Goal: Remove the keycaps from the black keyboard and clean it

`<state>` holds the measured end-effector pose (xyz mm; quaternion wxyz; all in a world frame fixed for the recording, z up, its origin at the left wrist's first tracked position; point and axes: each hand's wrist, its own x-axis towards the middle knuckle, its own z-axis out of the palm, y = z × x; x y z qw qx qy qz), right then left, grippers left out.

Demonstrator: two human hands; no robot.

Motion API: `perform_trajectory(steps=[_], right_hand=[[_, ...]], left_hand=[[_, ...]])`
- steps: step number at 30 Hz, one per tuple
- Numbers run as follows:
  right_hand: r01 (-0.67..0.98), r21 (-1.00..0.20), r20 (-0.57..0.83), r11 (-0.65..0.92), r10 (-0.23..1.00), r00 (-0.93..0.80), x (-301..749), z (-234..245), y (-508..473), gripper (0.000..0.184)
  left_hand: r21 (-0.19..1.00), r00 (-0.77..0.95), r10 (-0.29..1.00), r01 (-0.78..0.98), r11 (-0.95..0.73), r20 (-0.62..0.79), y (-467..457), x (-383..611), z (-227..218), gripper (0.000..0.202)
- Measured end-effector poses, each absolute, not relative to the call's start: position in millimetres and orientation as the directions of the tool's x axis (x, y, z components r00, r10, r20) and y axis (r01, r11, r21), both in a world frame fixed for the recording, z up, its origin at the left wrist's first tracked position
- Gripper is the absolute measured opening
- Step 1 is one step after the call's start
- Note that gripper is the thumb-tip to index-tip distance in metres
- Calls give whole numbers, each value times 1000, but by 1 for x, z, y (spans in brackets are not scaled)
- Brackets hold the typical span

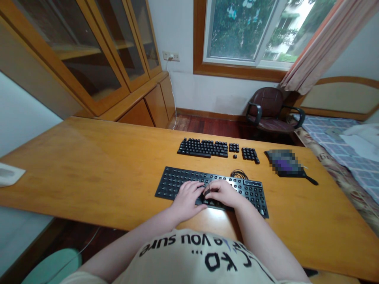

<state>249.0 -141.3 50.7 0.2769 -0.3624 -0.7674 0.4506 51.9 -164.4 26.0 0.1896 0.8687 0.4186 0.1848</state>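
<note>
A black keyboard base (174, 183) with its key sockets bare lies on the wooden desk in front of me. My left hand (188, 199) rests across its middle, fingers spread and thumb at the front edge. Close beside it, my right hand (222, 191) is bent over the base, thumb and forefinger pinched on a small black keycap (207, 193). Behind the base, loose black keycaps (204, 148) are laid out in keyboard order, with smaller groups of keycaps (250, 154) to their right. A coiled black cable (238, 174) sits at the base's back edge.
A dark pouch (286, 162), partly blurred, lies at the desk's right. A white object (10, 174) is at the far left edge. Beyond the desk (89, 169) stand a glass-door cabinet (118, 51), a brown armchair (268, 108) and a bed (334, 134). A green stool (56, 266) is below left.
</note>
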Motion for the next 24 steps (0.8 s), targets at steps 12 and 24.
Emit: perform_trajectory(steps=[12, 24], right_hand=[[298, -860, 223, 414, 831, -510, 243, 42, -144, 18], [305, -820, 251, 483, 785, -567, 247, 42, -146, 15]], left_hand=[[486, 564, 811, 672, -559, 153, -158, 50, 22, 48], [512, 551, 819, 662, -547, 162, -157, 52, 20, 51]])
